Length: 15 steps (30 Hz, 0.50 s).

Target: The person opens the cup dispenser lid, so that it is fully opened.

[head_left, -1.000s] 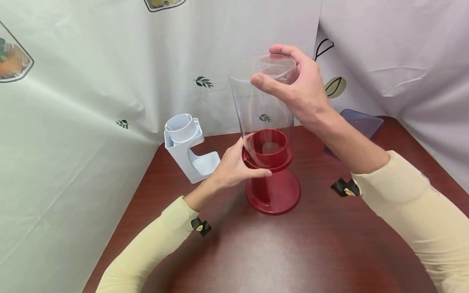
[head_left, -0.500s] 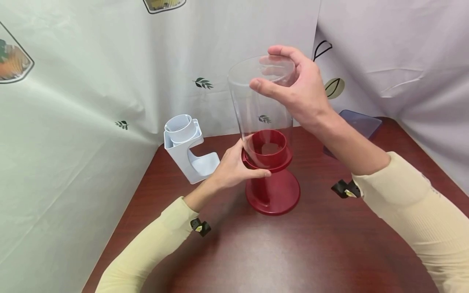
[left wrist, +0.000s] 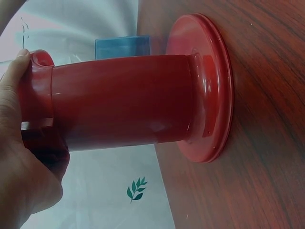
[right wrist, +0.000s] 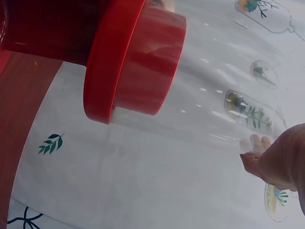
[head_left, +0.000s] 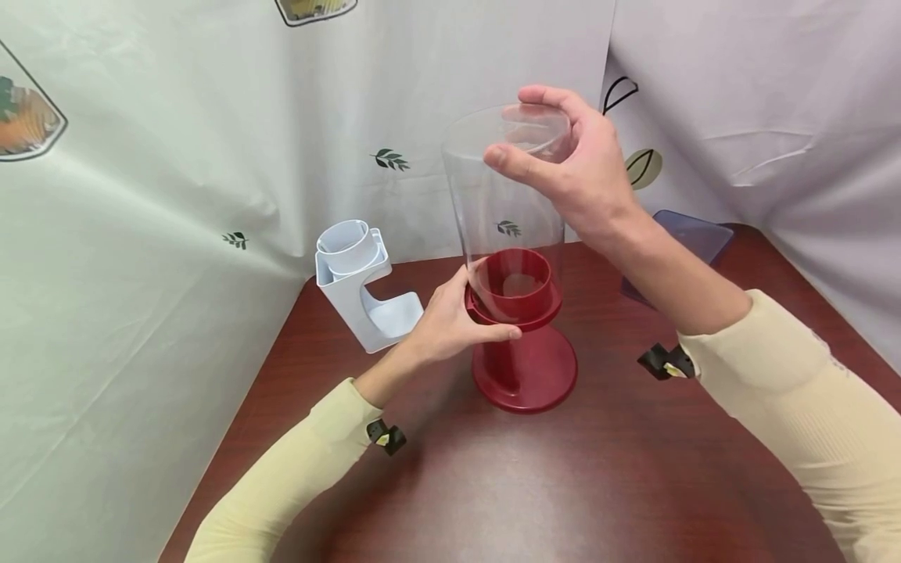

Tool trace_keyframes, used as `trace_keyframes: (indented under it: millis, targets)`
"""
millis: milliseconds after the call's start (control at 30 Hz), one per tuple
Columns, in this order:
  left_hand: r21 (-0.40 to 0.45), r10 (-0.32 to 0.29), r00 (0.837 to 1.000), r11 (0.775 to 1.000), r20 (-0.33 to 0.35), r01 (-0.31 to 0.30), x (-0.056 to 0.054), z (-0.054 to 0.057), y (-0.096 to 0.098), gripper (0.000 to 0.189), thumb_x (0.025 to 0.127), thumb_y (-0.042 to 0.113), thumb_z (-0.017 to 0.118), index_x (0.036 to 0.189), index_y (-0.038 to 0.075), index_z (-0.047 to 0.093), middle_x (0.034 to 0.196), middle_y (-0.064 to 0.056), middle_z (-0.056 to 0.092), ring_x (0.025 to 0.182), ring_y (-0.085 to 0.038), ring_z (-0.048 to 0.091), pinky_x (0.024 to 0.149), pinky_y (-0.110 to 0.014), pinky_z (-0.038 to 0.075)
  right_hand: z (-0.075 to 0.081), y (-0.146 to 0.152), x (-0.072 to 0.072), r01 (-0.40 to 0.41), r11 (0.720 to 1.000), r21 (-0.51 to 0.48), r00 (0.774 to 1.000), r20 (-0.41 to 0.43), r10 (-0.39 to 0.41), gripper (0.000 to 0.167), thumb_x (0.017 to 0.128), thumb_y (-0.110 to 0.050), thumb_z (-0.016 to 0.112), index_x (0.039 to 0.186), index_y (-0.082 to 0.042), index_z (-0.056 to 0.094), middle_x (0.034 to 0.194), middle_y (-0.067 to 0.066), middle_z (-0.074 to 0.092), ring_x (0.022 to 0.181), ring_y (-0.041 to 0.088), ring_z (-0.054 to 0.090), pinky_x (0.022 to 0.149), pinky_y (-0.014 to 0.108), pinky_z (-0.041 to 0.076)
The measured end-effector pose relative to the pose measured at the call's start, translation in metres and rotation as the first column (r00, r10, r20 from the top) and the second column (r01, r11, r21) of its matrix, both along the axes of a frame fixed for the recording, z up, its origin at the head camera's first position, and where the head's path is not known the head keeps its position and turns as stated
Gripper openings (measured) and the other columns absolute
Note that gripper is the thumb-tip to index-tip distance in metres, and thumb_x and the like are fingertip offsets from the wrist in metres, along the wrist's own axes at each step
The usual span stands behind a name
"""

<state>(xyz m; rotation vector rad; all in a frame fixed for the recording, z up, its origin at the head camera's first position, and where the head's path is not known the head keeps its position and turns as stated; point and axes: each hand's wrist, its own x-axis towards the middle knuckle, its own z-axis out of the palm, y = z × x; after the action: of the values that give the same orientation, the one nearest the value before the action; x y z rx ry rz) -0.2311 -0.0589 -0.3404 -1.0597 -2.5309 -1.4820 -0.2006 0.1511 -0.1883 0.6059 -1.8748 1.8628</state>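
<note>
A red stand (head_left: pixel 524 375) with a round base stands upright on the table, a ring-shaped collar at its top. On the collar sits a tall clear cylinder (head_left: pixel 486 188), its open rim facing up. My left hand (head_left: pixel 446 317) grips the collar from the left, thumb across the front; its far fingers are mostly hidden. In the left wrist view the stand's red column (left wrist: pixel 121 102) runs from this hand down to the base. My right hand (head_left: pixel 587 168) holds the cylinder near its rim, thumb in front and fingers behind. The right wrist view shows the cylinder's lower end around the red inner ring (right wrist: pixel 152 62).
Left of the stand is a white holder (head_left: pixel 352 297) with a cup-like round part on top. At the back right, partly behind my right forearm, lies a translucent blue flat piece (head_left: pixel 693 234). White printed cloth (head_left: pixel 232 156) hangs behind and beside the brown table (head_left: pixel 521 485).
The cylinder's top and my right hand shift very slightly left, then back right. My left hand stays on the collar, and the red stand keeps its place.
</note>
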Motion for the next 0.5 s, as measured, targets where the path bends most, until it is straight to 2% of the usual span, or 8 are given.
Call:
trace_keyframes:
  millis: [233, 500]
  targets:
    - [-0.009, -0.002, 1.000, 1.000, -0.012, 0.002, 0.0005, 0.0009, -0.0005, 0.086, 0.070, 0.046, 0.089, 0.142, 0.033, 0.044, 0.125, 0.015, 0.059, 0.109, -0.006, 0.059, 0.083, -0.031, 0.056, -0.0001, -0.0020, 0.0048, -0.024, 1.000, -0.018, 1.000, 0.001, 0.024, 0.070, 0.077, -0.017, 0.085, 0.138, -0.010, 0.053, 0.132, 0.006, 0.061, 0.100, 0.026, 0.070, 0.086, 0.032, 0.055]
    - [-0.007, -0.003, 1.000, 1.000, -0.013, 0.003, 0.0011, 0.0010, 0.0008, 0.087, 0.070, 0.047, 0.089, 0.142, 0.032, 0.043, 0.126, 0.015, 0.059, 0.109, -0.006, 0.060, 0.082, -0.030, 0.056, -0.0005, -0.0004, 0.0025, 0.005, 1.000, 0.010, 1.000, -0.011, -0.005, 0.068, 0.078, -0.018, 0.084, 0.138, -0.011, 0.054, 0.130, 0.004, 0.063, 0.093, 0.026, 0.071, 0.083, 0.030, 0.055]
